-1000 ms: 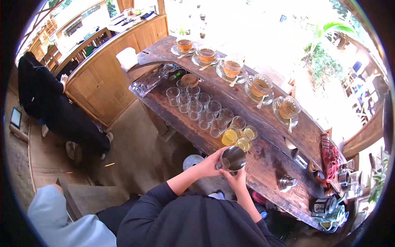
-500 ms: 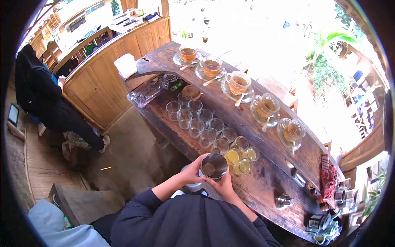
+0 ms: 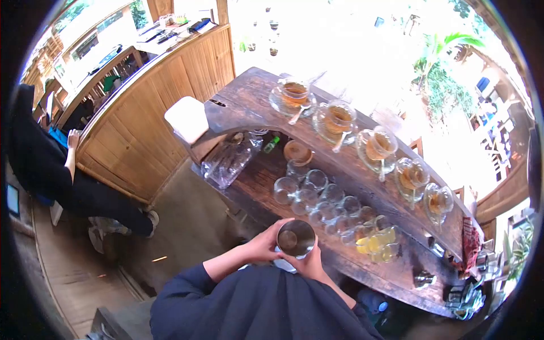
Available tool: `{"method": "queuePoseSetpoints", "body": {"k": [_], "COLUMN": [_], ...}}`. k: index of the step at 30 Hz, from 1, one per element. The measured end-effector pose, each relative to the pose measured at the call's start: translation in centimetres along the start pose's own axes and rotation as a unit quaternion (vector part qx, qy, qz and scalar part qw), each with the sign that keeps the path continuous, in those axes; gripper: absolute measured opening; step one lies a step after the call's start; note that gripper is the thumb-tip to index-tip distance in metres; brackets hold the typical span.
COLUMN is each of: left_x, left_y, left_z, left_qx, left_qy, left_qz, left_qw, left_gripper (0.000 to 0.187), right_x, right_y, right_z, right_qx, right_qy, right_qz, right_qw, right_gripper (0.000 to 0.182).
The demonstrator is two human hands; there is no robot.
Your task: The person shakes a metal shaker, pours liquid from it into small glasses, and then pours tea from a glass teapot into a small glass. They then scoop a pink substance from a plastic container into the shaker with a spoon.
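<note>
Both my hands are around a metal cup point(image 3: 296, 237), seen from above with its mouth up. I can see down into its shiny inside. My left hand point(image 3: 265, 243) grips its left side, and my right hand point(image 3: 309, 263) wraps its lower right side. Just beyond, on the lower shelf of the wooden counter point(image 3: 258, 192), stand several clear glasses point(image 3: 326, 212) in rows. A few glasses point(image 3: 371, 245) at the near right end hold yellow liquid. Along the upper ledge sit several glass cups of amber drink point(image 3: 340, 119) on saucers with spoons.
At the left, another person point(image 3: 42, 153) in dark clothes stands by a wooden partition point(image 3: 161, 96). A white container point(image 3: 187, 119) sits on the counter's left end. A metal shaker point(image 3: 425, 279), a red cloth point(image 3: 469, 246) and a glass pot point(image 3: 464, 300) are at the right.
The view has shifted, so the counter and its glasses now appear farther right of my hands. The metal cup stays in both hands. The other person appears farther left, with an arm lower.
</note>
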State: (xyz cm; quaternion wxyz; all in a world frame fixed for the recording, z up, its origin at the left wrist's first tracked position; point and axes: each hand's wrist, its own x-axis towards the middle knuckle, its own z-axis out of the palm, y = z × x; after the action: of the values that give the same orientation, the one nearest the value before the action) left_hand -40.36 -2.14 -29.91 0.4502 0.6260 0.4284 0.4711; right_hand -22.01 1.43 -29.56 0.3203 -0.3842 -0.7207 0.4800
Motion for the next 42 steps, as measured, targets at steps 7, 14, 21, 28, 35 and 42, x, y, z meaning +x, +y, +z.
{"method": "queuePoseSetpoints", "body": {"k": [7, 14, 21, 28, 35, 42], "left_x": [-0.8, -0.5, -3.5, -4.8, -3.9, -4.2], "left_y": [-1.8, -2.0, 1.2, -4.2, -3.8, 1.7], "left_z": [-9.9, -13.8, -15.2, -20.7, -20.9, -20.1], "left_qx": [-0.021, -0.017, 0.116, 0.098, -0.163, -0.210], "left_qy": [0.008, 0.082, 0.234, 0.425, 0.303, 0.286], "left_qz": [-0.001, -0.058, -0.115, -0.194, -0.213, -0.173], "left_qw": [1.000, 0.995, 0.958, 0.879, 0.914, 0.919], "left_gripper": [0.099, 0.101, 0.062, 0.026, 0.033, 0.025], "right_x": [5.9, 10.1, 10.4, 8.2, 3.3, 6.2], "right_y": [-2.2, -3.1, -2.6, -3.4, -6.3, -12.9], "right_z": [8.4, 12.3, 13.1, 12.0, 5.4, 4.2], "right_qx": [0.004, 0.009, 0.057, 0.134, -0.071, -0.045], "right_qy": [0.023, 0.068, 0.058, 0.039, -0.091, -0.047], "right_qz": [-0.021, -0.066, -0.029, -0.023, -0.003, -0.197], "right_qw": [1.000, 0.995, 0.996, 0.990, 0.993, 0.978], "right_gripper": [0.086, 0.077, 0.088, 0.086, 0.039, 0.028]}}
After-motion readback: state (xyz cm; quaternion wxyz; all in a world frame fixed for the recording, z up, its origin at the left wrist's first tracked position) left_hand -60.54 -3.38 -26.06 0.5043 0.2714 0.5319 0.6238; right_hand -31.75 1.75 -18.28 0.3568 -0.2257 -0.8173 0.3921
